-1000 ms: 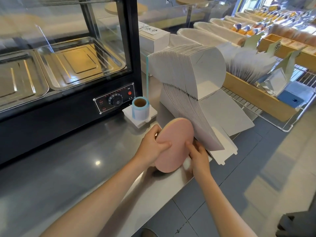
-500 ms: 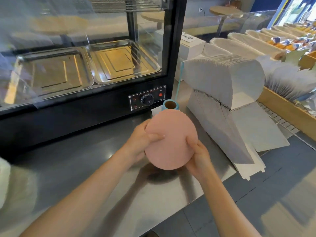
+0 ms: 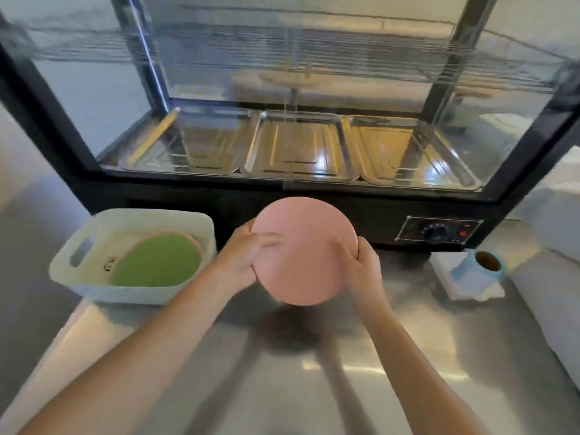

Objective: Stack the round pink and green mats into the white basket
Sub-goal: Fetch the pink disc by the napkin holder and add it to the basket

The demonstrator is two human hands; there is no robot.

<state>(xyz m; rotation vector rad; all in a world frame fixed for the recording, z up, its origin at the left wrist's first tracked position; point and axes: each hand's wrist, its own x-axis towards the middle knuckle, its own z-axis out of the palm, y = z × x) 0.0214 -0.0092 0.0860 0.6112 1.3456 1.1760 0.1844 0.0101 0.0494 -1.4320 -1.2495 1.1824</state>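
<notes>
Above the table's middle, both hands, left hand (image 3: 241, 262) and right hand (image 3: 361, 268), grip a pink mat (image 3: 303, 251) by opposite rims. It looks thin, stiff and light. At the left edge, a basket (image 3: 78, 274) holds a green mat (image 3: 157, 262).

one head-worn view looks forward and down, close over the counter (image 3: 314, 387).

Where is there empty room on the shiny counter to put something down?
The widest bare steel lies under the arms, before the white basket. A smaller bare patch lies between the pink mat and the blue tape roll. The right edge is crowded with white stacks.
</notes>
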